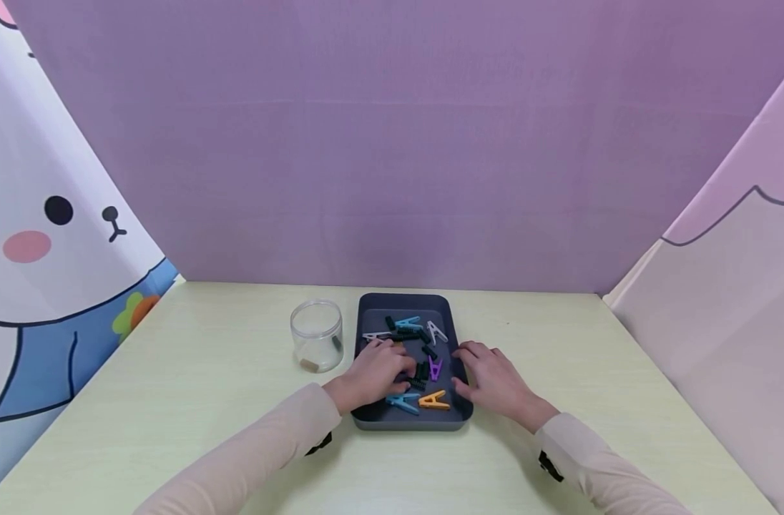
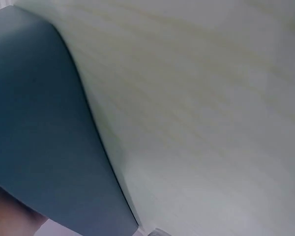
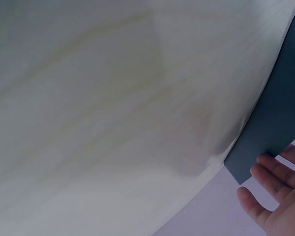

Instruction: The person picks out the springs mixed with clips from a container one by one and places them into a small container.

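Note:
A dark grey tray holds clothespins and several small black ribbed pieces. Over its left side reaches my left hand, fingers bent down among the pieces, thumb and index finger apart. Near that thumb lie a blue clothespin and an orange clothespin. My right hand is at the tray's right rim with loosely spread fingers, close to a purple clothespin. In the right wrist view, the fingers are beside the tray's outer wall. The left wrist view mostly shows tray wall and tabletop.
A clear round jar stands left of the tray, with a brownish patch low on it. Farther back in the tray lie another blue clothespin and a white clothespin. A purple cloth hangs behind the pale table.

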`<state>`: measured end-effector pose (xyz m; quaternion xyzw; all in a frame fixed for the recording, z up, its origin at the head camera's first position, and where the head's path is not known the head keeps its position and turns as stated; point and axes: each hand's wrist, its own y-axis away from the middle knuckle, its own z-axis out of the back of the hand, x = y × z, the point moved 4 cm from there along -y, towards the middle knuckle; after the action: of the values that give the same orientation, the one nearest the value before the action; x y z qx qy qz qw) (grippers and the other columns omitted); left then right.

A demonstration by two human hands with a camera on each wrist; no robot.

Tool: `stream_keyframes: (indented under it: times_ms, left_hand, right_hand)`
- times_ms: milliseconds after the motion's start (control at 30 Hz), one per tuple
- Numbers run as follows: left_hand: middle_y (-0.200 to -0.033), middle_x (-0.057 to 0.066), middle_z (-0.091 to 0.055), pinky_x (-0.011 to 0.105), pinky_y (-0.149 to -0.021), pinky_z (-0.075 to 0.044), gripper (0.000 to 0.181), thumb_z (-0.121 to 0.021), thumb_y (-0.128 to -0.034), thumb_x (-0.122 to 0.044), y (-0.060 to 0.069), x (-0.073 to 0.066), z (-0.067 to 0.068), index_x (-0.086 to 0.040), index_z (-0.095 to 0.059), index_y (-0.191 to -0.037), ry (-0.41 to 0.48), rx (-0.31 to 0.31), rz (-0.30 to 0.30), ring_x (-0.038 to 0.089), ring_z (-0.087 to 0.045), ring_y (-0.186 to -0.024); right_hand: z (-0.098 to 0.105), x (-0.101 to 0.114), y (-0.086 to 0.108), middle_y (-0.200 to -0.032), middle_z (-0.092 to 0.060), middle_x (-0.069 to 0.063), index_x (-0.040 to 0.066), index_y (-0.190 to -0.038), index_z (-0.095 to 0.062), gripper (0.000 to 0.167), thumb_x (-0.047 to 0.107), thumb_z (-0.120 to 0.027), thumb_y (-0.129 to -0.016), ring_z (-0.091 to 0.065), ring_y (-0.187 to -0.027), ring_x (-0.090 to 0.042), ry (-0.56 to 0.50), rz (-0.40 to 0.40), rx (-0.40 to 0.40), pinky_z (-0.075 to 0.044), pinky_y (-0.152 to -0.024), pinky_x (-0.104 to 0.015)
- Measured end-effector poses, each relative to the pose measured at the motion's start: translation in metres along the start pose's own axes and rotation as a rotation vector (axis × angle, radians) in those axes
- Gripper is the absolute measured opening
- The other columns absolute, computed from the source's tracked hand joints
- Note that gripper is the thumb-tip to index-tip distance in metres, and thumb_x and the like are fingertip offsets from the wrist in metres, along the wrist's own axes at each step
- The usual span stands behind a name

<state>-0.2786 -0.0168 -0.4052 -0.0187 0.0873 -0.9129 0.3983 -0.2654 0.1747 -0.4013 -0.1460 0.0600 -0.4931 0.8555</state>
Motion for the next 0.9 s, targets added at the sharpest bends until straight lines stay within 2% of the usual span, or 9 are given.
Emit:
stream_keyframes:
  times_ms: [267,400,533,667,900]
  left_hand:
    - [-0.095,-0.011,-0.064,0.036,-0.084,-0.043,0.011,-0.063,-0.0833,-0.032,0.003,0.003,0.008,-0.028,-0.067,-0.093,0.017,-0.059,-0.013,0.012,-0.052,-0.086]
    - [-0.098,-0.01,-0.065,0.04,-0.087,-0.042,0.013,-0.063,-0.0833,-0.033,0.004,0.006,0.014,-0.028,-0.066,-0.095,0.026,-0.054,0.006,0.014,-0.054,-0.092]
    - [-0.098,-0.008,-0.064,0.034,-0.079,-0.041,0.015,-0.064,-0.0829,-0.033,0.005,0.011,0.02,-0.027,-0.066,-0.097,0.04,-0.049,0.031,0.014,-0.051,-0.089]
    - [-0.096,-0.009,-0.065,0.028,-0.071,-0.036,0.016,-0.065,-0.082,-0.032,0.008,0.016,0.027,-0.026,-0.067,-0.097,0.044,-0.081,0.043,0.013,-0.048,-0.083]
    - [-0.094,-0.008,-0.066,0.03,-0.071,-0.037,0.017,-0.067,-0.0804,-0.031,0.01,0.028,0.044,-0.023,-0.067,-0.096,0.052,-0.15,0.063,0.013,-0.046,-0.08]
  right_hand:
    - [0.0,0.0,0.0,-0.117,-0.057,-0.009,0.008,-0.109,-0.061,0.043,0.036,-0.066,-0.077,-0.053,-0.109,-0.024,-0.005,0.004,-0.006,-0.045,-0.085,-0.044]
    - [-0.001,-0.001,-0.001,-0.117,-0.057,-0.009,0.008,-0.109,-0.061,0.043,0.037,-0.066,-0.078,-0.053,-0.109,-0.024,-0.004,0.002,-0.003,-0.045,-0.085,-0.044]
    - [-0.002,-0.001,-0.001,-0.117,-0.057,-0.009,0.008,-0.109,-0.061,0.043,0.037,-0.066,-0.078,-0.053,-0.11,-0.024,-0.004,-0.001,0.0,-0.045,-0.086,-0.044]
    - [-0.002,0.0,-0.001,-0.118,-0.057,-0.009,0.008,-0.109,-0.061,0.043,0.037,-0.066,-0.078,-0.052,-0.11,-0.024,-0.009,-0.004,0.004,-0.045,-0.086,-0.044]
    - [-0.002,0.0,-0.001,-0.118,-0.057,-0.009,0.008,-0.109,-0.061,0.043,0.037,-0.066,-0.078,-0.052,-0.11,-0.024,-0.007,-0.002,0.004,-0.045,-0.086,-0.044]
